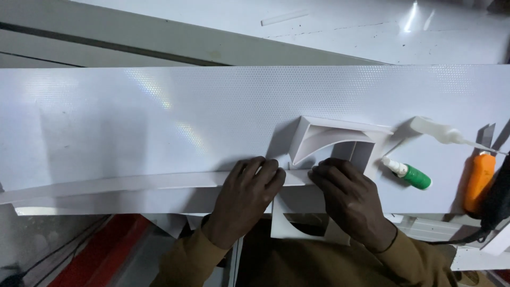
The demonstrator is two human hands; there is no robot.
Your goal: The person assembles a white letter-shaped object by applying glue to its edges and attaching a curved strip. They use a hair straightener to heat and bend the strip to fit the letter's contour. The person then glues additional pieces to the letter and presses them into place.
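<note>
Hands first: we see the left hand [249, 194] lying palm down, fingers curled over a long white strip [133, 183] that runs along the near edge of a wide white panel [159, 117]. It presses on the strip rather than closing around it. Our right hand [348, 199] sits just to the right, fingers bent and pressing down where the strip's right end meets a white box-shaped piece [340, 141] with a curved inner wall. That piece stands on the panel just beyond both hands, its open side facing us.

The panel has a fine dotted texture and spans the whole width of the view, resting on a white surface [372, 32] that shows beyond its far edge. Below the right hand, a flat white cut-out with a curved notch [289, 226] pokes out from under the panel's near edge.

To the right of the box piece lies a small green bottle with a white nozzle [411, 174], nozzle pointing far-left. Further right, a white squeeze bottle with a thin tip [438, 131] lies on its side, and beside it an orange utility knife [478, 180] lies with its tip pointing away from us. Brown sleeves [191, 260] cover both wrists.
</note>
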